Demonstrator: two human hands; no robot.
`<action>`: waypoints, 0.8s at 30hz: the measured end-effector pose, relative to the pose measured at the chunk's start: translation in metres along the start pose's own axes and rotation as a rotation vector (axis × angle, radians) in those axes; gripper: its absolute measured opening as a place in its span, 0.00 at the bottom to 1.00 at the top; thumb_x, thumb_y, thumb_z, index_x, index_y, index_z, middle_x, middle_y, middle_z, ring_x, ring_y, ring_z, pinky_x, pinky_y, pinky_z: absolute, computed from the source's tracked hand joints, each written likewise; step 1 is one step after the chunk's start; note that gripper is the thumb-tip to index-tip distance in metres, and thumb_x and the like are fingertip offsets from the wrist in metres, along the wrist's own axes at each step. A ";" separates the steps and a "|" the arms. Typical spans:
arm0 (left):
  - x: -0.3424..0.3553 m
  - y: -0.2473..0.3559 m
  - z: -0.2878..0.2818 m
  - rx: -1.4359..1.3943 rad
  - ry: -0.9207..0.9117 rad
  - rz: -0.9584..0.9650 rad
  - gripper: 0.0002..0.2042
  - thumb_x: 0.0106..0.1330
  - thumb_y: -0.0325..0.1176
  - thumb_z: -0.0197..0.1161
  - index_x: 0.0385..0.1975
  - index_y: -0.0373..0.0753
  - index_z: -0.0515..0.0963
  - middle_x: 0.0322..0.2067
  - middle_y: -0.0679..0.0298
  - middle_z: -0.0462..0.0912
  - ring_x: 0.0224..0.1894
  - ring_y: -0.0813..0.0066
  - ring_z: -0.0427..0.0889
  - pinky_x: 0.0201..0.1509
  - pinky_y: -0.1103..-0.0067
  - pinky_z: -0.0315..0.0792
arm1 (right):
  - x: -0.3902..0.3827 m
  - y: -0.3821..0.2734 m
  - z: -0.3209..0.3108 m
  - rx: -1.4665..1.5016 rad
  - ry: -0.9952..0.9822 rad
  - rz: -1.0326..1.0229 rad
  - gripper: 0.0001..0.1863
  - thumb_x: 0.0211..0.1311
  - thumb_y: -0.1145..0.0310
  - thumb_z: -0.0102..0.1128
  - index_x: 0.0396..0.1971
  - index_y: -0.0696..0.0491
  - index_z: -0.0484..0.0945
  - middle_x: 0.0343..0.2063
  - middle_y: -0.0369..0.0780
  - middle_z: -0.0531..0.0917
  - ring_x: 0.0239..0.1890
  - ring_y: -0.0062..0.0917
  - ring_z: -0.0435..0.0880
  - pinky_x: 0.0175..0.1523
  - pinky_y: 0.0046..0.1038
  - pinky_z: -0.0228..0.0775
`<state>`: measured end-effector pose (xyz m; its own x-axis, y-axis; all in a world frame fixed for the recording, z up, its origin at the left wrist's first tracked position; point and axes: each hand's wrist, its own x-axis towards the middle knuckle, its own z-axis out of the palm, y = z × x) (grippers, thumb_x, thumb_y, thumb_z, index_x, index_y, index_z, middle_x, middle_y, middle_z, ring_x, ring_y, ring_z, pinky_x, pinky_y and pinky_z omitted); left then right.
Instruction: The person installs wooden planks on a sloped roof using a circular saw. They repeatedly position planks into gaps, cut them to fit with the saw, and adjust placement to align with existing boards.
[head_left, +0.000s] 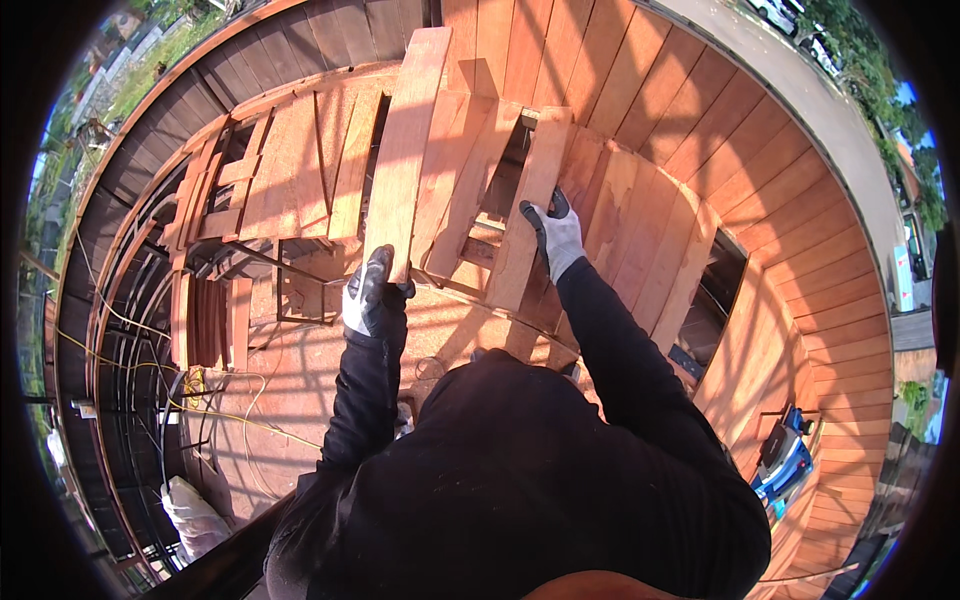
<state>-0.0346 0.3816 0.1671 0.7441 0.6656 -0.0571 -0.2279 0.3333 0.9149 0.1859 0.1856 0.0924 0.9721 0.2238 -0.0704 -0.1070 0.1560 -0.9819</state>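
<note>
I am above a curved seat of loose reddish planks. My left hand [373,292], in a grey and black glove, is closed on the near end of a long plank [405,140] that reaches onto the curved backrest. My right hand [553,232], similarly gloved, is closed on a shorter plank [522,240] to its right. Between them lie more planks [470,180], with an open gap showing the framing below. Right of my right hand, several planks [650,250] lie side by side.
Stacked boards [207,310] and metal framing stand at the left, with yellow cords [230,420] across the floor and a white sack [200,515] at lower left. A blue power tool [785,460] sits at lower right, beside the curved slatted wall [830,290].
</note>
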 end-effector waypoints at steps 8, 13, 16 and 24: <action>-0.030 0.010 -0.041 -0.082 0.153 -0.081 0.25 0.63 0.47 0.67 0.51 0.33 0.77 0.46 0.62 0.80 0.35 0.72 0.77 0.36 0.73 0.72 | 0.045 0.036 0.038 0.004 0.023 0.030 0.25 0.58 0.69 0.70 0.55 0.54 0.74 0.41 0.37 0.83 0.37 0.23 0.80 0.43 0.28 0.75; -0.042 0.003 -0.060 -0.106 0.188 -0.115 0.23 0.64 0.44 0.67 0.52 0.34 0.77 0.50 0.59 0.81 0.37 0.73 0.78 0.34 0.73 0.73 | 0.049 0.048 0.046 -0.063 0.024 -0.025 0.23 0.57 0.67 0.71 0.52 0.55 0.77 0.40 0.38 0.84 0.39 0.25 0.80 0.43 0.30 0.74; -0.043 -0.001 -0.062 -0.135 0.212 -0.108 0.20 0.65 0.40 0.65 0.51 0.34 0.77 0.51 0.57 0.82 0.39 0.71 0.81 0.34 0.73 0.74 | 0.047 0.042 0.038 -0.140 -0.017 0.023 0.23 0.57 0.68 0.70 0.53 0.55 0.77 0.41 0.38 0.84 0.39 0.25 0.80 0.44 0.30 0.74; -0.047 0.007 -0.060 -0.124 0.218 -0.120 0.18 0.66 0.39 0.65 0.49 0.33 0.78 0.50 0.57 0.82 0.38 0.71 0.81 0.33 0.74 0.75 | 0.045 0.025 0.054 -0.486 0.169 -0.043 0.21 0.55 0.63 0.70 0.44 0.60 0.78 0.36 0.43 0.85 0.37 0.28 0.81 0.43 0.30 0.73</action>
<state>-0.1086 0.3928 0.1525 0.6210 0.7397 -0.2592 -0.2309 0.4887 0.8413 0.2159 0.2515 0.0738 0.9979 0.0618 -0.0165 0.0036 -0.3127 -0.9499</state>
